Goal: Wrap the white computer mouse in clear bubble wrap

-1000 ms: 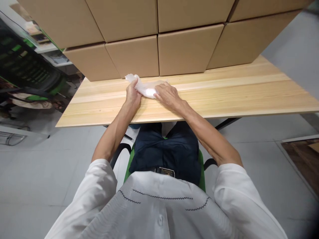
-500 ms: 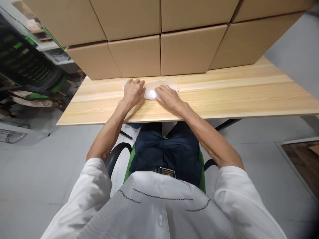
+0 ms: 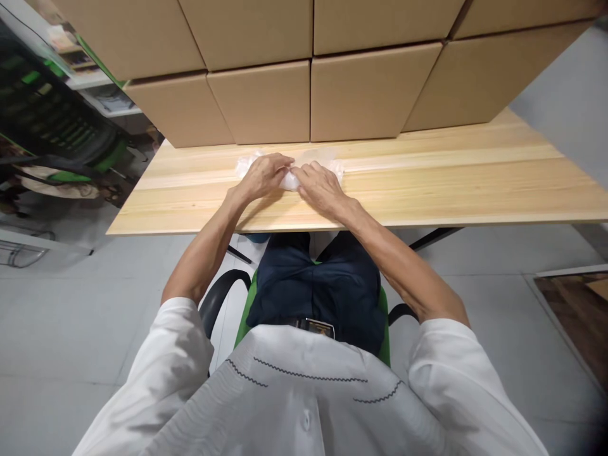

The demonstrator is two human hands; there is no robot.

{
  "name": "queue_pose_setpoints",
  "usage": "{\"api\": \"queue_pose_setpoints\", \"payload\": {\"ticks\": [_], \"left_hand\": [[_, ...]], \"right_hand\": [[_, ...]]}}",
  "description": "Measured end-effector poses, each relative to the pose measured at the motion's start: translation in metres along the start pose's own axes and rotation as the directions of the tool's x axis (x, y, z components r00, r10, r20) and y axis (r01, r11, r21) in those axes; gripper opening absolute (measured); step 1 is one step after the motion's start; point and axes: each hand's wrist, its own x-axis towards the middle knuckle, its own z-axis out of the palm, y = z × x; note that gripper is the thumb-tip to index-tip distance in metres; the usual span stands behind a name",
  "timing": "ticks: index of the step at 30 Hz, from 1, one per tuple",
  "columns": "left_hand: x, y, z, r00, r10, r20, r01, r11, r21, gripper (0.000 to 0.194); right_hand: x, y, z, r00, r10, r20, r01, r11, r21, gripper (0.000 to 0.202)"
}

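Observation:
A crumpled, translucent white plastic wrap (image 3: 290, 182), perhaps bubble wrap, lies on the wooden table near the row of boxes. My left hand (image 3: 266, 175) is closed on its left part, fingers bent and pointing right. From the other side, my right hand (image 3: 321, 183) grips the wrap with curled fingers. The fingertips of both hands nearly meet over the middle of the bundle. Loose ends of the wrap stick out beyond each hand. Whether anything lies inside it cannot be made out.
Stacked brown cardboard boxes (image 3: 259, 104) stand along the back of the wooden table (image 3: 451, 183). The table's front edge runs just above my lap. A black and green chair (image 3: 61, 126) and shelving stand at the left.
My left hand has moved right, over the wrap's middle, and its fingers have come close to the right hand's. The wrap's left end shows more. My right hand has barely shifted.

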Motion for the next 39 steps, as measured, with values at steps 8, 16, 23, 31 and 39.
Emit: {"api": "queue_pose_setpoints", "payload": {"ticks": [8, 16, 23, 31, 39], "left_hand": [[0.001, -0.006, -0.004, 0.999, -0.048, 0.011, 0.049, 0.997, -0.066, 0.033], [0.014, 0.005, 0.0, 0.999, 0.027, 0.018, -0.024, 0.987, -0.159, 0.026], [0.023, 0.009, 0.003, 0.976, -0.022, 0.217, 0.052, 0.99, -0.133, 0.023], [0.023, 0.01, -0.008, 0.973, -0.043, 0.227, 0.104, 0.959, -0.264, 0.019], [-0.012, 0.021, -0.013, 0.969, -0.051, 0.243, 0.091, 0.983, -0.159, 0.034]], "right_hand": [[-0.007, -0.002, 0.006, 1.0, -0.008, -0.01, 0.007, 0.999, -0.053, 0.062], [-0.007, 0.001, 0.015, 0.998, -0.018, -0.063, 0.013, 0.996, -0.088, 0.054], [-0.016, 0.002, 0.011, 1.0, 0.004, -0.031, -0.006, 0.997, -0.074, 0.057], [-0.018, -0.001, 0.004, 1.0, 0.009, 0.014, -0.007, 0.99, -0.143, 0.053], [-0.025, -0.008, -0.007, 0.996, 0.09, 0.029, -0.086, 0.99, -0.109, 0.043]]}}
